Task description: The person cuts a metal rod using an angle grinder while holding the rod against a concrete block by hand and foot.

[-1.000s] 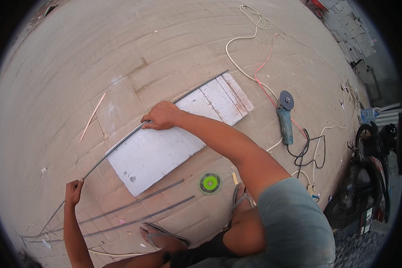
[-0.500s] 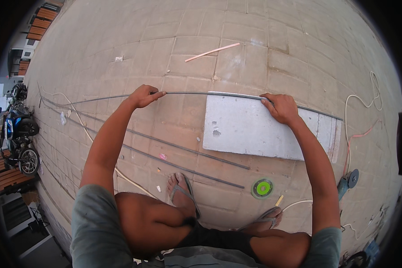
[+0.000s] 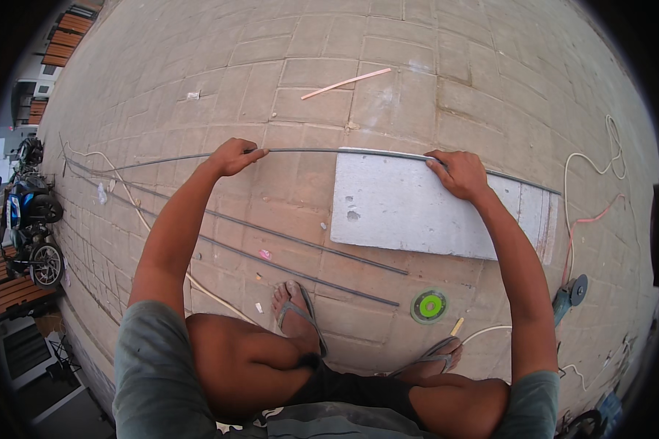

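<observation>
Along the far edge of a pale slab (image 3: 410, 212) on the ground, there's a long thin grey rod (image 3: 307, 150), and that's what both hands are on. Its right end sits near the slab's far right corner, and the rest runs off left, well past the slab, bowing a bit (could be partly the fisheye). Can't tell if it's on top of the edge or just against the side.

Right hand (image 3: 461, 174) is closed round it at the slab edge, thumb on the near side. Left hand (image 3: 236, 156) has it in a closed fist out past the slab's left end, thumb pointing along the rod.

My read: the step in hand is holding the rod lined up with that edge. Whatever the next move is, I'd say it calls for both grips working together, since a rod this long could whip or roll off line if one side loosens.

Closer to the feet, two more rods, an upper one (image 3: 307, 244) and a lower one (image 3: 300, 273), lie slantwise on the paving. There's a green-centred disc (image 3: 428, 306) just below the slab, and an angle grinder (image 3: 561, 304) off right, partly behind the right forearm. Beyond the rod there's a thin pinkish strip (image 3: 345, 84). Way out left, some parked motorbikes (image 3: 33, 208).
</observation>
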`<state>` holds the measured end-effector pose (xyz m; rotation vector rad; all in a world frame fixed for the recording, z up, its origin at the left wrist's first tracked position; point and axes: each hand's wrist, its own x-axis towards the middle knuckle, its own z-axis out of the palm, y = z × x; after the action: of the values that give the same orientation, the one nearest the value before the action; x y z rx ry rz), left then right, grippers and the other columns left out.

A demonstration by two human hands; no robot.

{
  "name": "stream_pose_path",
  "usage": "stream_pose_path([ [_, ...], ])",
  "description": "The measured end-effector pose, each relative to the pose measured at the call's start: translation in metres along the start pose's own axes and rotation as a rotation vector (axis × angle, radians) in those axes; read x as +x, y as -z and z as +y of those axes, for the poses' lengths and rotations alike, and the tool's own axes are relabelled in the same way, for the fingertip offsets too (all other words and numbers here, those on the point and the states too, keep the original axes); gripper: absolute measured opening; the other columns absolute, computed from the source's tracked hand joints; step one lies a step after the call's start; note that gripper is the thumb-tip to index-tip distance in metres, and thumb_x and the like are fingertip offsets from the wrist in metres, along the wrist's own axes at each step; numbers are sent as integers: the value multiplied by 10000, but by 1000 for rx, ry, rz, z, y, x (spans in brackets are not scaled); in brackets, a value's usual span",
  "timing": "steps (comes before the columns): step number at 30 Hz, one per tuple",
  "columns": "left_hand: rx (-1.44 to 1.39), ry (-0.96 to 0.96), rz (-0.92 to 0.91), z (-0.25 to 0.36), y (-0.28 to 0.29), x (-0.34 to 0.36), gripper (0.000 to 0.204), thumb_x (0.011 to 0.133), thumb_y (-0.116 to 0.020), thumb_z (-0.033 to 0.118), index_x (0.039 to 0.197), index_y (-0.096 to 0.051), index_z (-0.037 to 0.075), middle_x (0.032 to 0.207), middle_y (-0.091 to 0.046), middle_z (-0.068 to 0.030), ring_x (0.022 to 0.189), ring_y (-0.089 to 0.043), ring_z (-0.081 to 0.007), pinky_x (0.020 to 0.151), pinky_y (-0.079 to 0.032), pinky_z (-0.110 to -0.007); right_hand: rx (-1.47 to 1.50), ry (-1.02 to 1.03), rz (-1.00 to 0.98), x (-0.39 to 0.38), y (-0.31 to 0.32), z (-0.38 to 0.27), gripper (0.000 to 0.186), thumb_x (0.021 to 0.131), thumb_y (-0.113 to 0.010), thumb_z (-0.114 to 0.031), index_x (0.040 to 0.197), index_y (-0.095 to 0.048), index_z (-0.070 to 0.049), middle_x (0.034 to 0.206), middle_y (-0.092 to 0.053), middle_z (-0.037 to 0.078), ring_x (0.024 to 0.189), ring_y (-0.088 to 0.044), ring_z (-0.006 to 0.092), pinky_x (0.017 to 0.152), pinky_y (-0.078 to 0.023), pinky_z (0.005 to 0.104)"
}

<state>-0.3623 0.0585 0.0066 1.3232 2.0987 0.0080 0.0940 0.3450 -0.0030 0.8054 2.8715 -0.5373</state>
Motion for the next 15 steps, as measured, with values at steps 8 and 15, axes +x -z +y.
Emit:
stream_pose_path([
  [8,26,11,-7,0,0,1,607,1008,-574,558,928,-765,-13,844,-742,-176,793,-685,-288,763,-513,-403,-2,1,6,0,-3,4,464,1053,-480,-483,1217,-757,-149,959,-763,211,907,-727,394,840,-547,504],
  [15,59,29,-14,-4,-3,2,614,1014,-564,557,924,-761,-17,839,-739,-178,792,-684,-290,764,-513,-406,3,-1,2,1,-2,1,461,1050,-487,-484,1196,-761,-143,955,-764,204,907,-725,391,836,-547,500],
])
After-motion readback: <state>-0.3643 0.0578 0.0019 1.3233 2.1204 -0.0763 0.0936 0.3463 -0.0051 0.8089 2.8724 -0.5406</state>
